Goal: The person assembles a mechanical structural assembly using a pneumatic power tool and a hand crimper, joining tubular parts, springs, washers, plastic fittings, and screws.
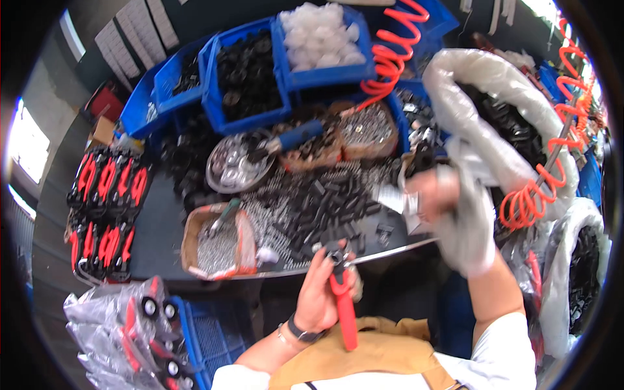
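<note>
My left hand (321, 296) is closed around a hand tool with a red handle (344, 311) and a dark metal head, its handle pointing down towards my apron. My right hand (448, 218), in a pale glove with bare fingers, is smeared by motion over the right side of the bench. Next to its fingers is a small white box (416, 218); whether they hold anything does not show. Beyond the left hand lies a heap of black cylindrical pieces (325, 205), with small shiny metal parts (263, 221) beside it.
Blue bins (286, 81) with black and white parts line the back. A power driver (296, 136) lies by a bowl of clear discs (237, 166). Red coiled hoses (393, 55) hang above. Racked red-handled tools (104, 182) and bagged ones (123, 331) stand left; plastic-lined sacks (455, 71) right.
</note>
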Available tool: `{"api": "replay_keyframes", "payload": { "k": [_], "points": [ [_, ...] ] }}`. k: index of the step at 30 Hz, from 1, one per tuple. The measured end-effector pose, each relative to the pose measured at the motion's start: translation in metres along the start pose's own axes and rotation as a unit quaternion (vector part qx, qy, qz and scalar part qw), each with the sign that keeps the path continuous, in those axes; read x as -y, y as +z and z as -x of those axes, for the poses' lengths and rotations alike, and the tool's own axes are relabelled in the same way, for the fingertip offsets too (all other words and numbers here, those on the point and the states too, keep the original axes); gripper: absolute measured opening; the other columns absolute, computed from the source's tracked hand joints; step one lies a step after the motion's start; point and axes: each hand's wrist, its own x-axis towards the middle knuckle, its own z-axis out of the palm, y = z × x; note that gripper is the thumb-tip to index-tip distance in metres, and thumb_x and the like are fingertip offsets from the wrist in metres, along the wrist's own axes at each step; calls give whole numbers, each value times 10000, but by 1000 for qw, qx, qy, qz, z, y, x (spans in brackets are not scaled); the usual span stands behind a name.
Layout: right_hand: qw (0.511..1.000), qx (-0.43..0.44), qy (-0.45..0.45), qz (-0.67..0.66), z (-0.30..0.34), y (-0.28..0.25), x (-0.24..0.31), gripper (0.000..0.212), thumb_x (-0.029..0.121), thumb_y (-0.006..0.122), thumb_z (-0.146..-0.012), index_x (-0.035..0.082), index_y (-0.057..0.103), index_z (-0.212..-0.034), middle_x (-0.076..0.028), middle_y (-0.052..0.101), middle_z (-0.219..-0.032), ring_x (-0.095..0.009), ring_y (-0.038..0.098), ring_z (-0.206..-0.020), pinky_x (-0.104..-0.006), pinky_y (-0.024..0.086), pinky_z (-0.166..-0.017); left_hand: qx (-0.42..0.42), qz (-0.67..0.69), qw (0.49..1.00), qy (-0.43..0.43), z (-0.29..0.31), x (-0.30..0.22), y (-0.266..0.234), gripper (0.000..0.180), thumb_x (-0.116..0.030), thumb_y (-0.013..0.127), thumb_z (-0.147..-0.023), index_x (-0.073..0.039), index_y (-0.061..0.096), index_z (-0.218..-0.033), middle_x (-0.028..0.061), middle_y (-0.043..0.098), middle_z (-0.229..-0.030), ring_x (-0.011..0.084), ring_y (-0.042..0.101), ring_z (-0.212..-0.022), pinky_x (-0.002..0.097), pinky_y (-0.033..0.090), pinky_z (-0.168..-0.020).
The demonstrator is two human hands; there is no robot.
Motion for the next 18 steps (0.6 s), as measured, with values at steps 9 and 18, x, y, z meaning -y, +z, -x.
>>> {"api": "replay_keyframes", "payload": {
  "k": [9, 18],
  "points": [
    [942, 85, -264, 190, 109, 37, 55, 199, 50, 695, -730, 18, 630, -916, -171, 633, -1018, -286, 667, -737, -308, 543, -549, -16, -184, 977, 103, 40, 38, 9, 398, -149, 531, -991, -75, 415, -1364, 94, 589, -1192, 186, 602, -1023, 351, 503, -896],
    [939, 169, -165, 252, 109, 12, 75, 394, 130, 710, -623, 109, 625, -1008, -92, 538, -1135, -312, 567, -960, -391, 521, -766, 143, -360, 921, -26, 57, 28, -8, 942, -65, 790, -743, -110, 210, -1484, 87, 432, -1390, 214, 496, -1226, 383, 431, -1031]
  ]
}}
